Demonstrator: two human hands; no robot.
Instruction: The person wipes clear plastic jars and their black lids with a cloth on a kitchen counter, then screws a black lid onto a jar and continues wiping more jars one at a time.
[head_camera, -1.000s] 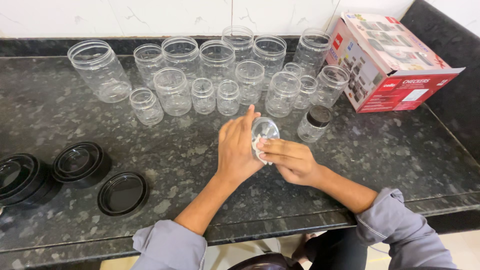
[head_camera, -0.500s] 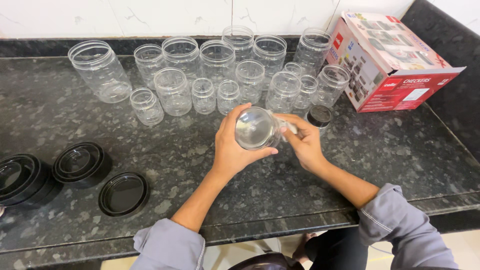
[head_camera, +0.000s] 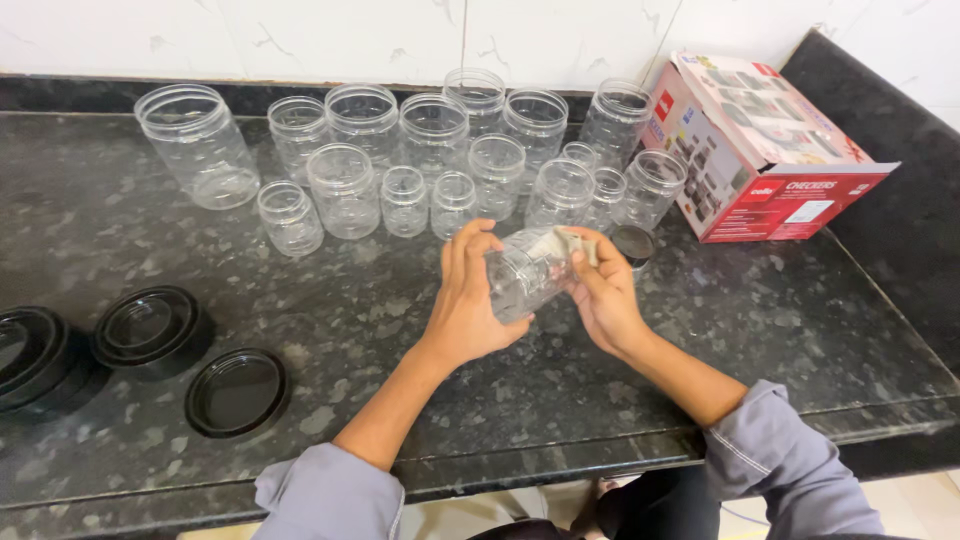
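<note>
Here, left hand (head_camera: 468, 305) fingers wrap a small clear plastic jar (head_camera: 522, 272), tilted above the dark speckled granite counter (head_camera: 640, 360). Right hand (head_camera: 603, 295) pinches a pale cloth wad (head_camera: 570, 243) at its mouth: wiping step. Beyond, a black round lid (head_camera: 633, 241), clear empty jars (head_camera: 430, 150).

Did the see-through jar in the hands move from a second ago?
Yes. The clear jar has turned: its base faced the camera, and now it lies sideways, mouth toward the red box.
</note>
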